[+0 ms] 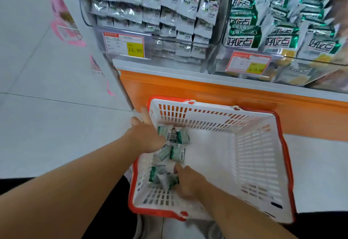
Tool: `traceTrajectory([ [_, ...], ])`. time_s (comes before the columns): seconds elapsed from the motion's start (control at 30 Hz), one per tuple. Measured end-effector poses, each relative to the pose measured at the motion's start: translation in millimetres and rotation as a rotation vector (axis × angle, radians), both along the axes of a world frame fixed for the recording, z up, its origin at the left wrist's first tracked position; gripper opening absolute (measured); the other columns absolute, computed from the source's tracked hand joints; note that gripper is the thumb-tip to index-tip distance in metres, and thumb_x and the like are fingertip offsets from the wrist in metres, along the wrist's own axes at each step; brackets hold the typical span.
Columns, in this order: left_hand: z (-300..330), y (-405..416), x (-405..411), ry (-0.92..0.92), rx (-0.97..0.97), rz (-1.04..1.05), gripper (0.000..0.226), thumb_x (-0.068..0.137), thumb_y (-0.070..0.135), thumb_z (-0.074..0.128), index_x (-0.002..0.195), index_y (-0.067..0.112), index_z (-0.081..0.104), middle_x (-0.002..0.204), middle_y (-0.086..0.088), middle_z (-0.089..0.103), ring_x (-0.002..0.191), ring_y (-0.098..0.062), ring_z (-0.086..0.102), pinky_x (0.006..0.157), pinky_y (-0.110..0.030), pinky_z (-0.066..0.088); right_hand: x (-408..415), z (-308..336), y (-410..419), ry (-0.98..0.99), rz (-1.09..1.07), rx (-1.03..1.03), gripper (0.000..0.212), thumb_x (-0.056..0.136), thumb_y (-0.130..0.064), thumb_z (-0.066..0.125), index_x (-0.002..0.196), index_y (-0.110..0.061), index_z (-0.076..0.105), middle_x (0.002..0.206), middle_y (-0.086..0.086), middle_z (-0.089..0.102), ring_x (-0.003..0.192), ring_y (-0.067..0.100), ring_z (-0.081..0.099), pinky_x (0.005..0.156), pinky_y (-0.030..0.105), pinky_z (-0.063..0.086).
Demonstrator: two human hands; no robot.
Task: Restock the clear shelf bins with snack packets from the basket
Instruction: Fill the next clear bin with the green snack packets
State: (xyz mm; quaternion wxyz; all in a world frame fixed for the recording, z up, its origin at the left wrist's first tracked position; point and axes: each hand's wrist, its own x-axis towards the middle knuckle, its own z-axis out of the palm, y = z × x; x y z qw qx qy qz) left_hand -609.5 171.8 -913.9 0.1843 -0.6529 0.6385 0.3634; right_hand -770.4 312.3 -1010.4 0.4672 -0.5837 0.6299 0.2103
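Observation:
A white basket with an orange rim (261, 125) stands on the floor below the shelf. Several small green-and-white snack packets (177, 154) lie in its left part. My left hand (145, 137) reaches over the basket's left rim and holds a small bunch of packets (175, 135) at its thumb side, two fingers pointing up past the rim. My right hand (190, 182) is low inside the basket, its fingers curled into another cluster of packets (162, 178). Above, a clear shelf bin (282, 22) holds larger green-and-white packets.
A second clear bin (150, 12) at the upper left is packed with grey packets. Price labels (124, 44) hang on the bin fronts. An orange shelf base (207, 91) runs behind the basket. White tiled floor (47, 125) lies to the left.

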Motion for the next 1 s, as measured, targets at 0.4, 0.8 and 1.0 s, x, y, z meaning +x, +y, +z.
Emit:
traceTrajectory([
  [0.4,47,2,-8,-0.119,0.084,-0.019,0.128,0.089,0.048,0.069,0.153,0.014,-0.036,0.163,-0.026,0.016,0.138,-0.043,0.046,0.112,-0.048,0.044,-64,157,-85,-0.287,-0.25,-0.119,0.048,0.086,-0.007,0.079,0.126,-0.029,0.065,0.13,0.001,0.062,0.105,0.019,0.068,0.083,0.036,0.063],
  [0.8,244,6,-110,0.3,-0.518,-0.509,0.014,0.095,0.026,0.057,0.087,0.025,0.068,0.084,0.008,0.07,0.08,-0.012,0.069,0.069,-0.033,0.058,-186,374,-88,-0.354,-0.393,-0.871,0.034,0.084,-0.016,0.088,0.105,-0.038,0.072,0.109,-0.016,0.068,0.099,0.007,0.068,0.082,0.03,0.055],
  [1.0,307,-54,-175,0.457,-0.892,-0.49,0.016,0.098,0.014,0.06,0.096,0.023,0.073,0.088,0.008,0.072,0.078,-0.008,0.063,0.069,-0.025,0.046,-215,367,-111,-0.302,-0.536,-1.104,0.038,0.082,-0.016,0.089,0.098,-0.037,0.062,0.11,-0.016,0.062,0.096,0.002,0.059,0.078,0.032,0.05],
])
